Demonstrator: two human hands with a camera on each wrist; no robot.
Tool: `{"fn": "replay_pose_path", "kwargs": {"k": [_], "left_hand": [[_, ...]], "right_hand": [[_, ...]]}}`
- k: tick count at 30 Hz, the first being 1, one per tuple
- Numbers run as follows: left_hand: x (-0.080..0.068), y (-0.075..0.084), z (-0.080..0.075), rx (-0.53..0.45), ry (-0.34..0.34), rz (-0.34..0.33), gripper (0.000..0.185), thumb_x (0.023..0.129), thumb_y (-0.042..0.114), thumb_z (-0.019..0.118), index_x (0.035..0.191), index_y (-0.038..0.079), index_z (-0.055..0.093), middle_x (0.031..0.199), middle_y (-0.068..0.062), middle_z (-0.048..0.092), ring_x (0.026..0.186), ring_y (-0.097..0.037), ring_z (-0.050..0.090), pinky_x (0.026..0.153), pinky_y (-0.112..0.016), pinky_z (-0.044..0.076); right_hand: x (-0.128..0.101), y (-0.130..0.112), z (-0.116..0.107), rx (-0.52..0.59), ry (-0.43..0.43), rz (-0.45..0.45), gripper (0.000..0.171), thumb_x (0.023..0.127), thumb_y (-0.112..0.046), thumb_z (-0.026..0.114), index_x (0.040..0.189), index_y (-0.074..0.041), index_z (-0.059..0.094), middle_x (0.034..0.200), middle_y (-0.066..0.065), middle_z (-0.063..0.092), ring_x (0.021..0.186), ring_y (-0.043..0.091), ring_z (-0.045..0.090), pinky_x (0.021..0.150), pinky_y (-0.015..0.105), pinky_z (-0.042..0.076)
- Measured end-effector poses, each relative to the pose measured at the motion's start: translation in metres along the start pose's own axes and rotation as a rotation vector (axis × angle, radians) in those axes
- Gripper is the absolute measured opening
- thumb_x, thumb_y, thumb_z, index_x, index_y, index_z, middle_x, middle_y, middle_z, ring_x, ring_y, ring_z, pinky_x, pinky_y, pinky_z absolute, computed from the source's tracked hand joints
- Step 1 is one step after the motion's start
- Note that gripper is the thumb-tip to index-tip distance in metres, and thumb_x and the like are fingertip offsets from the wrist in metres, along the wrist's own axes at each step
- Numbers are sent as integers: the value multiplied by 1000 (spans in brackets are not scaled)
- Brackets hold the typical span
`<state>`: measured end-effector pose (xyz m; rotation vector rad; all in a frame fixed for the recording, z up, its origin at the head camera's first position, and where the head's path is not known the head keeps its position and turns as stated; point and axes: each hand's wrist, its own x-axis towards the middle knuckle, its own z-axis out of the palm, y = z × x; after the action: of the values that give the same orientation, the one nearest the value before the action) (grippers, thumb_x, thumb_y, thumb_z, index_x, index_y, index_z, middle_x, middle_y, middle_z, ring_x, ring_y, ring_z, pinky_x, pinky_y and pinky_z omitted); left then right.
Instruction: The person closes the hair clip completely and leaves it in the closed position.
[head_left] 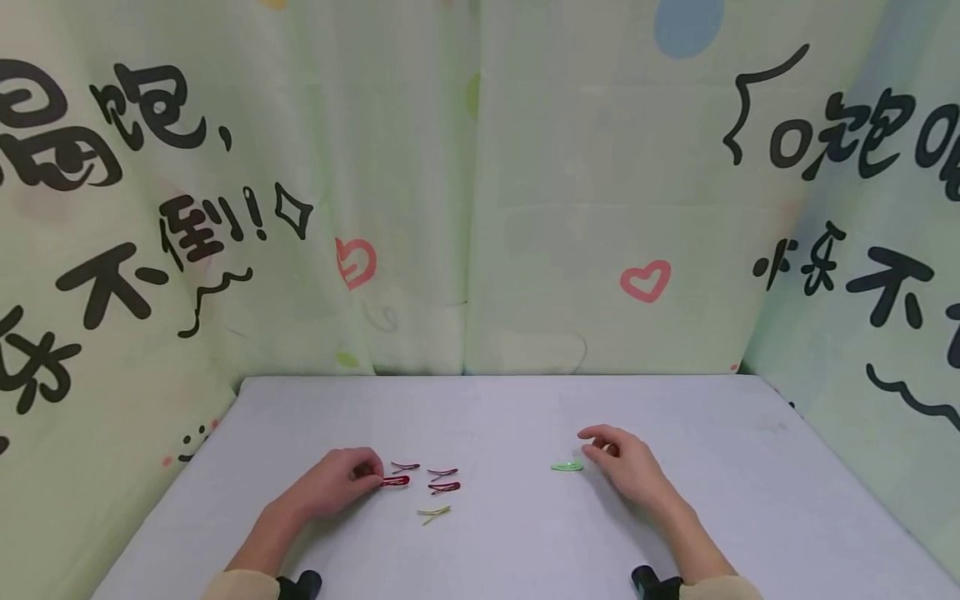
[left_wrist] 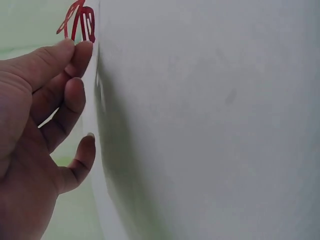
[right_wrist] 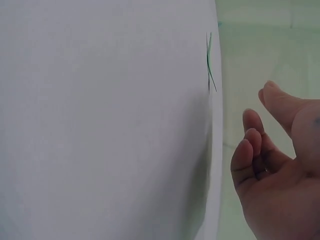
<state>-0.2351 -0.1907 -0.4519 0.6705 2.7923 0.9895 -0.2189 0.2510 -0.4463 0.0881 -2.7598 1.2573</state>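
Note:
My left hand (head_left: 341, 483) pinches the end of a dark red snap hair clip (head_left: 396, 481) between thumb and forefinger, low over the table. In the left wrist view red clips (left_wrist: 89, 25) show just past the fingertips, overlapping each other. Around the held clip lie more red hair clips (head_left: 444, 487), each spread open, and nearer the front a yellow hair clip (head_left: 435, 512), also spread. On the right, a light green hair clip (head_left: 567, 467) lies on the table. Just right of it hovers my right hand (head_left: 630, 467), thumb and fingers apart, holding nothing.
A white cloth covers the table (head_left: 510, 550). Behind it and at both sides hangs a pale green curtain (head_left: 555, 167) with black lettering and pink hearts; its lower edge meets the table's far edge. Dark wrist straps (head_left: 660, 583) sit on both wrists.

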Motion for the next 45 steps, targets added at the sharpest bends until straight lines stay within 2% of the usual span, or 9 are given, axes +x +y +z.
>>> {"fn": "replay_pose_path", "kwargs": {"k": [8, 16, 22, 30, 39, 45], "left_hand": [[-3, 4, -5, -101, 94, 41, 6, 92, 10, 73, 90, 14, 69, 81, 8, 66, 77, -8, 58, 76, -32, 48], [-6, 18, -6, -172, 182, 46, 4, 93, 15, 73, 95, 12, 71, 86, 1, 70, 81, -10, 59, 80, -33, 49], [-6, 30, -4, -193, 237, 107, 4, 93, 10, 73, 94, 13, 71, 86, -3, 70, 80, -8, 59, 83, -41, 49], [-5, 48, 2, -255, 327, 114, 14, 93, 4, 71, 93, 18, 70, 86, -2, 69, 81, -8, 61, 87, -45, 51], [-3, 66, 9, -285, 357, 119, 17, 93, 4, 72, 94, 20, 70, 85, 12, 65, 84, -9, 59, 86, -42, 48], [1, 77, 15, -296, 362, 160, 17, 93, 5, 72, 94, 22, 70, 85, 9, 65, 83, -9, 60, 80, -33, 47]], "right_hand": [[-3, -5, -6, 13, 20, -16, 24, 99, -10, 66, 122, -7, 68, 95, 5, 58, 83, 21, 49, 64, 28, 42], [-6, -11, -9, 20, 37, -38, 26, 98, -11, 67, 124, -6, 68, 99, 4, 61, 85, 21, 51, 67, 27, 44], [-10, -22, -10, 44, 81, -115, 26, 96, -11, 70, 122, -7, 69, 101, 3, 65, 86, 18, 55, 72, 25, 47], [-18, -43, -9, 69, 120, -209, 28, 94, -16, 73, 121, -9, 69, 107, 3, 67, 85, 17, 56, 72, 25, 49], [-24, -59, 2, 125, 136, -315, 24, 92, -10, 75, 116, -11, 70, 105, 2, 67, 85, 14, 57, 73, 27, 51], [-26, -67, 13, 153, 134, -353, 24, 91, -7, 75, 113, -14, 71, 103, -5, 67, 83, 13, 58, 73, 26, 51]]}}
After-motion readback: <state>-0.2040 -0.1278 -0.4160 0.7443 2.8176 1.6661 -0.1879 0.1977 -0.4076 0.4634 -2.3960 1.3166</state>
